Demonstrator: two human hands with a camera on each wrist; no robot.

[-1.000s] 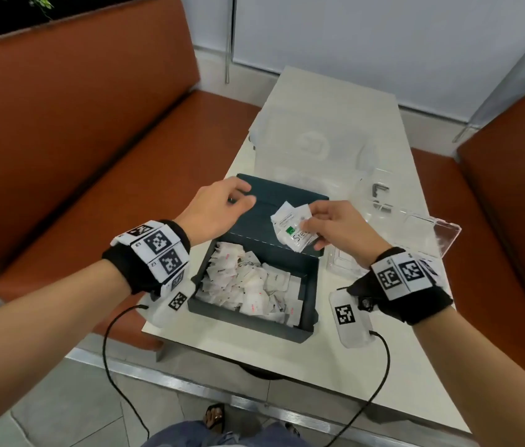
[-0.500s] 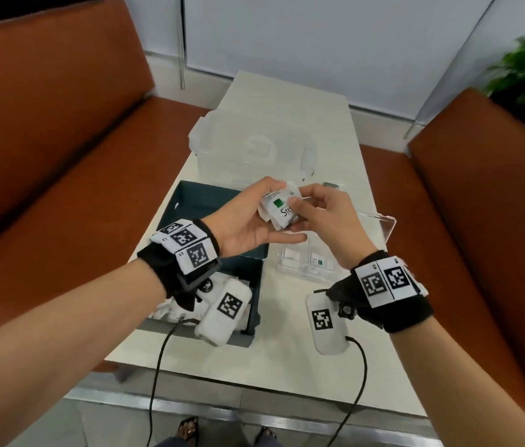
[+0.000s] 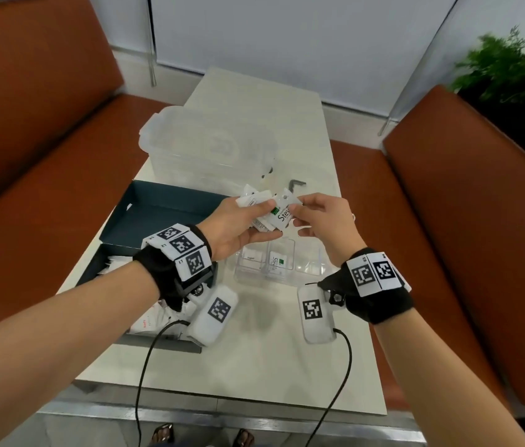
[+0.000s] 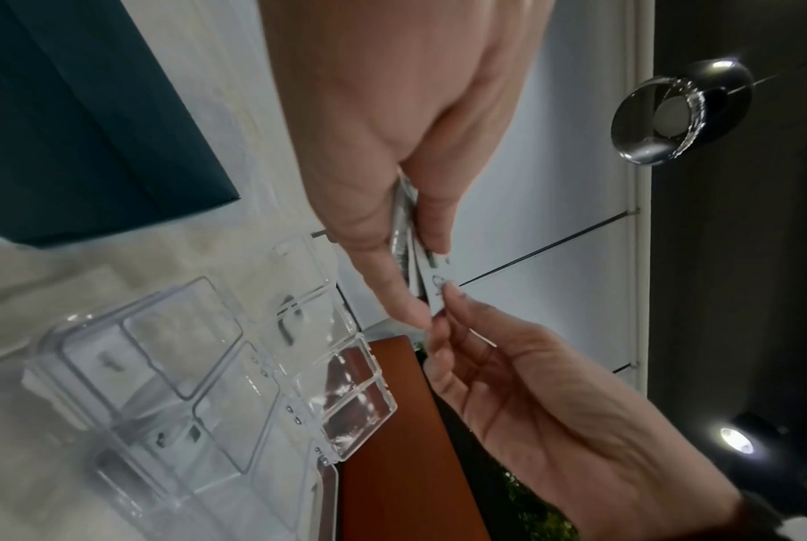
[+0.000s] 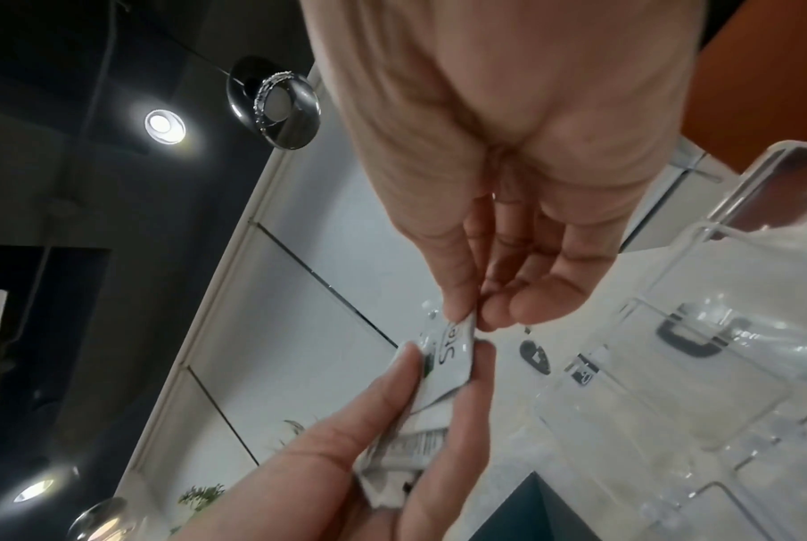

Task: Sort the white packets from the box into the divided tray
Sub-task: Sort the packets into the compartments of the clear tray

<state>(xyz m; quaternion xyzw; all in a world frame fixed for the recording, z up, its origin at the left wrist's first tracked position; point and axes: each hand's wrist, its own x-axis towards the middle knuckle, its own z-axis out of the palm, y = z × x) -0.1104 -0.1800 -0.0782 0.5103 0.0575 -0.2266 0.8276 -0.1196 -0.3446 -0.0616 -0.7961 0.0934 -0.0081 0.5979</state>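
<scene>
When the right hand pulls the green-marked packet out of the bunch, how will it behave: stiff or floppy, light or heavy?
Probably floppy: the green-marked packet already bends between the right hand and the left hand. Likely very light, since the left hand holds several packets fanned together. The neighbouring packets may slide out with it.

Packets [image 3: 262, 210] now w/ both hands, over tray [image 3: 278, 264].

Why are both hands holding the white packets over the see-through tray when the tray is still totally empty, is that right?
Not quite. The tray is not empty: the head view shows packets already lying in two of its sections. The rest is right: the left hand grips a bunch of white packets and the right hand pinches one above it.
</scene>
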